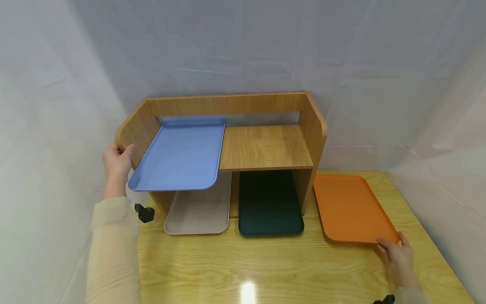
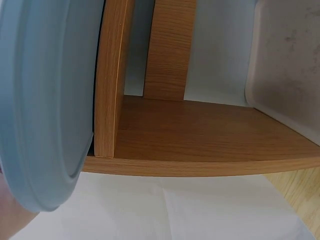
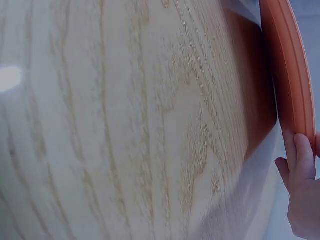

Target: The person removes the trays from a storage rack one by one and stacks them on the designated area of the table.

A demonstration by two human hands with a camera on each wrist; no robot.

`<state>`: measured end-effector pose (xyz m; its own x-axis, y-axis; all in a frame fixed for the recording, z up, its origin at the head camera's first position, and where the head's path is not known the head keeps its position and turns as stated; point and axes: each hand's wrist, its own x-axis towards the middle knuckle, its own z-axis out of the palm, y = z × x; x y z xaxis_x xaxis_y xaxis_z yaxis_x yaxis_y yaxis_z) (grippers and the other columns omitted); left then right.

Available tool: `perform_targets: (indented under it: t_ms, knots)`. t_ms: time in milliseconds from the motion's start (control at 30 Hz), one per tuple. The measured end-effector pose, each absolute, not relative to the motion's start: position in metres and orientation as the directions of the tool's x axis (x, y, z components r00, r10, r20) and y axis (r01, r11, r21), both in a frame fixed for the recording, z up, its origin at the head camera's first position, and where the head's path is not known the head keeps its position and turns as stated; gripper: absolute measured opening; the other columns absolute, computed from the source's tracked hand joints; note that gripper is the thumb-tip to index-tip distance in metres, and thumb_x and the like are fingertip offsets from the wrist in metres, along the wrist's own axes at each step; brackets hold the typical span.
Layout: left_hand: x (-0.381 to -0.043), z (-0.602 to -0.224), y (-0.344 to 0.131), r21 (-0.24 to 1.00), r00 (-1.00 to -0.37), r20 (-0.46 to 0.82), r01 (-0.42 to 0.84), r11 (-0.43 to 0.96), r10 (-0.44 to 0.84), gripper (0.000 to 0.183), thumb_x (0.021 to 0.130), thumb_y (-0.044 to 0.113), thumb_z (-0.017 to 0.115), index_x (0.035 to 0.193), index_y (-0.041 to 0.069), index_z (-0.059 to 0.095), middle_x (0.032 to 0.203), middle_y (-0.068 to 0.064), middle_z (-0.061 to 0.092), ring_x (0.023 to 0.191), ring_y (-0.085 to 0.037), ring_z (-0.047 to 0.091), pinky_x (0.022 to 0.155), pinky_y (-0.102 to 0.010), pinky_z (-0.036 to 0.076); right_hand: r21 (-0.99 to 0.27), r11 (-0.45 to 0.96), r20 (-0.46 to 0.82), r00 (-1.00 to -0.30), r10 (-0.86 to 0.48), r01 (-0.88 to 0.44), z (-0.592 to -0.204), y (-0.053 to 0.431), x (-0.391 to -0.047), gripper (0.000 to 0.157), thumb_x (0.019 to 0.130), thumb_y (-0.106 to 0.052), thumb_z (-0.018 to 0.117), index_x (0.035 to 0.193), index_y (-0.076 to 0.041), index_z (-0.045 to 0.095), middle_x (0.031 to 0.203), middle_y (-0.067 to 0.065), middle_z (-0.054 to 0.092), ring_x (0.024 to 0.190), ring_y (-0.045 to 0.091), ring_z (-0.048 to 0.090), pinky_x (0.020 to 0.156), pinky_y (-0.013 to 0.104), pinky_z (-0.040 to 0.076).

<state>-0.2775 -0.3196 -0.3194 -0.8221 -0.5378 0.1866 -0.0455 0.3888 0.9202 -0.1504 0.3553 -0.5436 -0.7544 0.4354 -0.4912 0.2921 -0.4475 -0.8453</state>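
Note:
My left hand (image 1: 117, 162) grips the front edge of the left side panel of a wooden desktop shelf (image 1: 265, 145), with the thumb on the inner side. Right beside it, a blue tray (image 1: 180, 154) lies on the upper board, its near end sticking out past the front edge. At the right, my right hand (image 1: 398, 253) pinches the near right corner of an orange tray (image 1: 355, 207). The near end of that tray is raised over the table, as its shadow in the right wrist view shows. Part of my left hand is hidden behind the blue tray in the left wrist view.
Below, a beige tray (image 1: 199, 211) sits in the left compartment and a dark green tray (image 1: 271, 207) in the right one, both protruding forward. The wooden table (image 1: 212, 270) extends in front. White sheeting (image 1: 243, 50) hangs behind and at the sides.

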Motion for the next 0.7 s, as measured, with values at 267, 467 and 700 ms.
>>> perform_targets:
  t_ms: [267, 467, 700]
  knots:
    - [-0.276, -0.318, -0.321, 0.915, -0.845, 0.145, -0.083, 0.395, -0.515, 0.041, 0.089, 0.025, 0.049, 0.120, -0.002, 0.044, 0.113, -0.011, 0.047, 0.097, -0.015, 0.046, 0.082, -0.029, 0.039, -0.833, -0.432, -0.515, -0.769, 0.378, 0.345, -0.553, 0.366, -0.160, 0.098, 0.076, 0.013, 0.058, 0.139, -0.024, -0.008, 0.143, 0.006, -0.017, 0.068, 0.003, 0.058, 0.079, 0.022, 0.044]
    - [-0.275, -0.316, -0.321, 0.918, -0.852, 0.129, -0.091, 0.386, -0.507, 0.044, 0.090, 0.027, 0.047, 0.124, -0.001, 0.042, 0.118, -0.012, 0.046, 0.100, -0.016, 0.045, 0.086, -0.031, 0.039, -0.834, -0.433, -0.514, -0.768, 0.382, 0.343, -0.557, 0.366, -0.165, 0.100, 0.074, 0.014, 0.059, 0.140, -0.023, -0.007, 0.143, 0.007, -0.014, 0.067, 0.000, 0.055, 0.078, 0.022, 0.044]
    - [-0.276, -0.316, -0.321, 0.920, -0.860, 0.120, -0.091, 0.380, -0.496, 0.045, 0.090, 0.027, 0.046, 0.125, -0.001, 0.041, 0.120, -0.013, 0.044, 0.103, -0.017, 0.044, 0.088, -0.033, 0.039, -0.856, -0.372, -0.499, -0.764, 0.409, 0.360, -0.565, 0.365, -0.165, 0.102, 0.071, 0.015, 0.062, 0.141, -0.018, -0.005, 0.143, 0.010, -0.014, 0.063, 0.003, 0.057, 0.074, 0.023, 0.046]
